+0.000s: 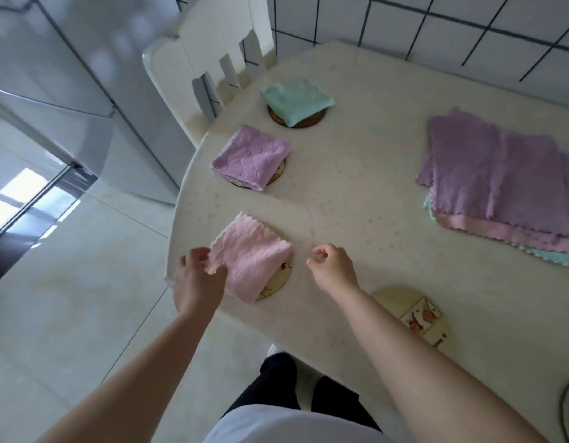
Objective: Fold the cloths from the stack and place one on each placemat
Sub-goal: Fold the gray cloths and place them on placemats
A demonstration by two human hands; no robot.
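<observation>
While your left hand (198,282) pinches the pink cloth (249,262) and your right hand (332,266) hovers loosely curled, empty, three placemats are covered; the near placemat (414,314) and stack (500,183) remain.

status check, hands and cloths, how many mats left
Left hand pinching pink cloth on third mat; right hand empty. One placemat bare. Stack waiting, path clear.
</observation>
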